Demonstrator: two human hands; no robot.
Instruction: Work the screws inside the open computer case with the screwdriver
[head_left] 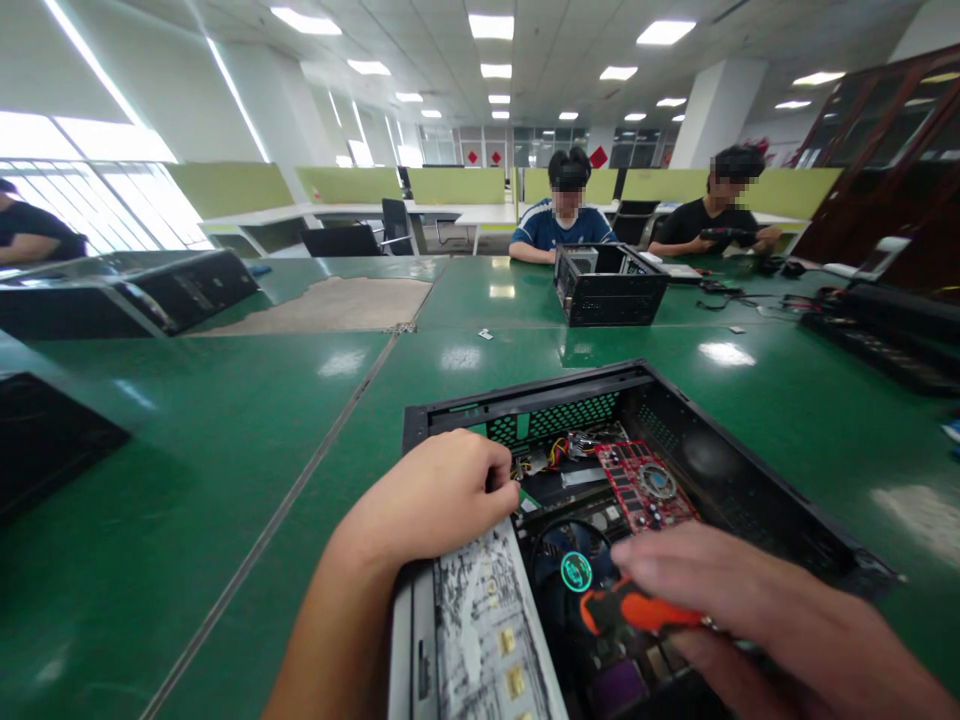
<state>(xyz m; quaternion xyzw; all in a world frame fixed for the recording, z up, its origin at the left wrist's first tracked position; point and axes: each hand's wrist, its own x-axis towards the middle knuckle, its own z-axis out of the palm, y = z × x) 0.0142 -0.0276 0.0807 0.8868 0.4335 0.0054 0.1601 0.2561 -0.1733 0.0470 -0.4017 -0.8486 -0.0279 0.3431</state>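
An open black computer case (750, 480) lies on the green table in front of me. Inside are a red graphics card (645, 485), a round cooler fan with a glowing teal hub (576, 571) and a grey metal drive cage (480, 630). My left hand (442, 495) reaches into the case at its left side, fingers curled in by the coloured cables (555, 450); what they grip is hidden. My right hand (750, 600) is blurred over the case's near right, fingers closed around an orange and black tool handle (637, 610).
A second open black case (607, 285) stands farther back in front of a seated person in a blue shirt. Another person sits to the right of it. Black cases lie at the left (180, 290) and right (885, 330). A brown worn patch (337, 305) marks the table.
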